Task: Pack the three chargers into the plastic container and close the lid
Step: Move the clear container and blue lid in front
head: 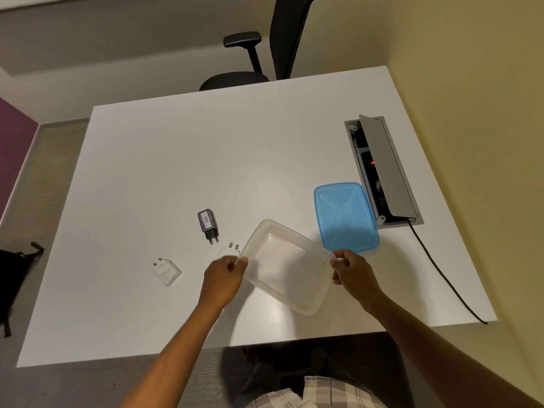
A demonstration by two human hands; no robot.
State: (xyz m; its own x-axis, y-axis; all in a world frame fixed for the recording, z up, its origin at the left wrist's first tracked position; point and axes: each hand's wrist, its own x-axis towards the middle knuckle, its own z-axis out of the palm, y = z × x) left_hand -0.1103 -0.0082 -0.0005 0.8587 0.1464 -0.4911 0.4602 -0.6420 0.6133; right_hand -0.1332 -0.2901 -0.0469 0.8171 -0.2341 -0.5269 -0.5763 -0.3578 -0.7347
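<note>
A white table (206,160) is filling most of the view, standing against a yellowish wall on the right, with a black office chair (265,54) sitting at its far edge and a purple wall panel showing at the far left. A grey cable box (382,169) is lying open in the tabletop near the right edge, and a black cable (441,275) is trailing from it over the near edge. The left hand (225,278) is gripping the left rim of the clear plastic container (288,266), and the right hand (351,272) is pinching its right rim; whether the container is resting on the table or being lifted is hard to tell. The blue lid (346,216) is lying just beyond it. The black charger (208,223) and a white charger (167,270) are lying to the left, while the second white charger (229,250) is sitting partly hidden behind the left hand and container. A dark bag (14,275) is being cut off at the left edge.
</note>
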